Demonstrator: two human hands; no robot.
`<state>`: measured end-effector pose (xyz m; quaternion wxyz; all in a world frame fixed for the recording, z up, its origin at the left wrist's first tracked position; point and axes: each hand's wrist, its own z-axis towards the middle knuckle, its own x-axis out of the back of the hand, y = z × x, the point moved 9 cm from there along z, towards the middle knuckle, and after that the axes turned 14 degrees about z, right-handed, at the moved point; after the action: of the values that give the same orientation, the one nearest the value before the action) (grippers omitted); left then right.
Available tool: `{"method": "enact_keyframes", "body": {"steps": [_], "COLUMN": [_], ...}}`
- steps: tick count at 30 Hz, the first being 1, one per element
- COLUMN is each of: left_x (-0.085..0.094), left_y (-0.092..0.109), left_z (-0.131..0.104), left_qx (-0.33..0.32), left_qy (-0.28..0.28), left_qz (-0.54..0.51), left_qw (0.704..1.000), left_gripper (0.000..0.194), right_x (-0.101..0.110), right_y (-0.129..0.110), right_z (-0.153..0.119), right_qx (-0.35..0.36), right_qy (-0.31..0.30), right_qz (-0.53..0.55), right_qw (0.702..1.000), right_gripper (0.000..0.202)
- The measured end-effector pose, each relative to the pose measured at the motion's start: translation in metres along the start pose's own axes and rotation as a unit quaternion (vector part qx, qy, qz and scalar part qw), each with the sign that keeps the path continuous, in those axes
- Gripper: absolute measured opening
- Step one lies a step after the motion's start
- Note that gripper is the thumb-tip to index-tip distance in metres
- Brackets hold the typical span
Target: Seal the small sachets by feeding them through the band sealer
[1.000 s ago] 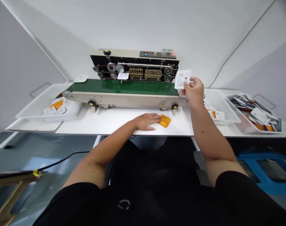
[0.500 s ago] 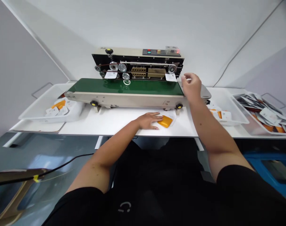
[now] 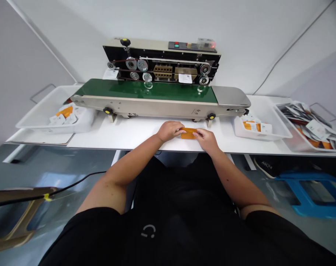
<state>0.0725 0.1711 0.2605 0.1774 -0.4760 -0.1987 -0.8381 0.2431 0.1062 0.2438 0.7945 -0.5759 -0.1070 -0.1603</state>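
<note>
Just above the white table [image 3: 123,137], a small orange packet [image 3: 188,133] is held between my two hands. My left hand [image 3: 170,130] pinches its left edge, thumb toward me. At the right edge, my right hand [image 3: 208,140] has it between thumb and fingers. Behind them stands a band sealing machine [image 3: 160,48] with a green conveyor belt [image 3: 115,90]. One white packet [image 3: 185,78] sits in the sealer's middle, upright against the rollers. Another white packet [image 3: 110,74] is at its left end.
A white bin [image 3: 26,123] with several orange and white packets stands at the left. To the right are a smaller bin [image 3: 241,131] of packets and a bin [image 3: 303,145] heaped with dark pouches. A blue stool [image 3: 298,195] is on the floor at right.
My right hand has come down from the conveyor's right end and grips the orange packet. My left hand, earlier flat on the table, now pinches it. The white packets have moved left through the sealer.
</note>
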Motion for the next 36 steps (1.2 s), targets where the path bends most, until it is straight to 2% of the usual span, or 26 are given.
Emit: {"method": "enact_keyframes", "body": {"steps": [4,7,9,12,16,18,20,23,26,28,30,32,34,35,36], "left_x": [-0.005,-0.008,-0.008,-0.006,-0.007,-0.008,-0.007,-0.007,-0.006,-0.007,-0.007,-0.007,-0.007,-0.007,-0.007], "left_y": [-0.021,-0.025,-0.024,-0.021,-0.02,-0.02,-0.02,-0.021,-0.021,-0.022,-0.022,-0.023,-0.023,-0.023,-0.022], "left_z": [-0.004,-0.004,-0.004,-0.003,-0.004,-0.004,-0.004,-0.003,-0.003,-0.003,-0.003,-0.003,-0.003,-0.003,-0.003], "left_qx": [0.082,0.085,0.071,0.057,0.056,0.056,0.055,0.052,0.05,0.052,0.053,0.055,0.054,0.053,0.052], "left_qy": [-0.006,-0.026,-0.038,-0.046,-0.056,-0.058,-0.057,-0.056,-0.057,-0.059,-0.059,-0.057,-0.055,-0.054,-0.054], "left_qz": [-0.09,-0.116,-0.107,-0.082,-0.063,-0.055,-0.048,-0.039,-0.035,-0.035,-0.038,-0.041,-0.045,-0.048,-0.051], "left_qw": [0.992,0.989,0.991,0.994,0.995,0.995,0.996,0.996,0.997,0.996,0.996,0.996,0.996,0.996,0.996], "left_gripper": [0.05,0.048,0.048,0.047,0.043,0.041,0.04,0.037,0.035,0.035,0.036,0.036,0.036,0.036,0.036], "right_x": [0.0,0.001,0.01,0.045,0.117,0.147,0.165,0.167,0.151,0.144,0.146,0.151,0.14,0.128,0.114], "right_y": [0.011,0.005,-0.004,-0.025,-0.047,-0.048,-0.039,-0.022,-0.013,-0.016,-0.027,-0.054,-0.087,-0.095,-0.094], "right_z": [0.011,0.016,0.023,0.046,0.105,0.141,0.173,0.207,0.232,0.241,0.237,0.216,0.172,0.144,0.115], "right_qx": [-0.097,-0.114,-0.106,-0.062,-0.017,-0.034,-0.087,-0.161,-0.181,-0.18,-0.153,-0.045,0.113,0.168,0.183], "right_qy": [0.063,0.083,0.09,0.12,0.198,0.232,0.252,0.251,0.224,0.211,0.225,0.262,0.274,0.254,0.231], "right_qz": [0.206,0.272,0.285,0.268,0.167,0.105,0.062,0.052,0.071,0.047,0.001,-0.062,-0.121,-0.131,-0.135], "right_qw": [0.972,0.952,0.948,0.954,0.966,0.966,0.962,0.953,0.955,0.96,0.962,0.962,0.947,0.944,0.946], "right_gripper": [0.042,0.049,0.049,0.044,0.034,0.034,0.038,0.043,0.042,0.04,0.039,0.034,0.022,0.021,0.024]}}
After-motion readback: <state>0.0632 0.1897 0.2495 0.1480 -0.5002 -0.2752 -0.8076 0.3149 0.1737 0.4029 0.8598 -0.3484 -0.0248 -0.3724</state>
